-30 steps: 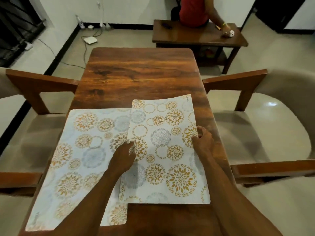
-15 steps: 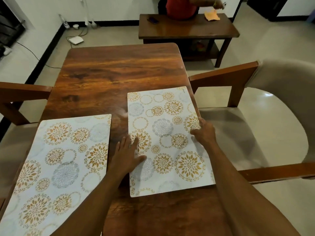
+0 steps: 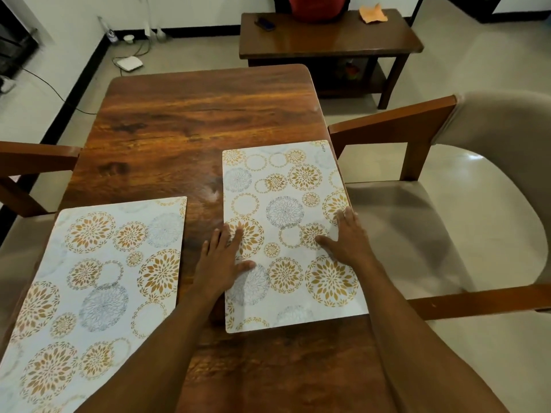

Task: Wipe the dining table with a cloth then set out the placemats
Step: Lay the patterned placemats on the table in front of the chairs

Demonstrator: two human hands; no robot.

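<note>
Two mats lie flat on the wooden surface (image 3: pixel 193 120), with a strip of bare wood between them. The right mat (image 3: pixel 286 210) has its long right edge along the right edge of the surface. Both hands rest on this mat.

The left hand (image 3: pixel 219 260) lies palm down over the mat's left edge, with the fingers straight and a little spread. The thumb and nearest fingers are on the mat, and the outer side of the hand is over the bare wood. The right hand (image 3: pixel 347 239) lies palm down on the right part of the same mat. Its fingers are straight and reach close to the right edge, and its thumb points inward. Neither hand grips anything.

The left mat (image 3: pixel 98 278) is not touched. It lies a little turned at the left side of the surface, and its near end goes out of the picture.

One chair (image 3: pixel 402 222) stands at the right side and a second chair (image 3: pixel 35 156) at the left. Beyond the far end stands a far surface (image 3: pixel 328 40). On it lie one orange cloth (image 3: pixel 372 14), well apart from both hands, and one dark phone (image 3: pixel 264 23). A person in red (image 3: pixel 316 7) is behind it.
</note>
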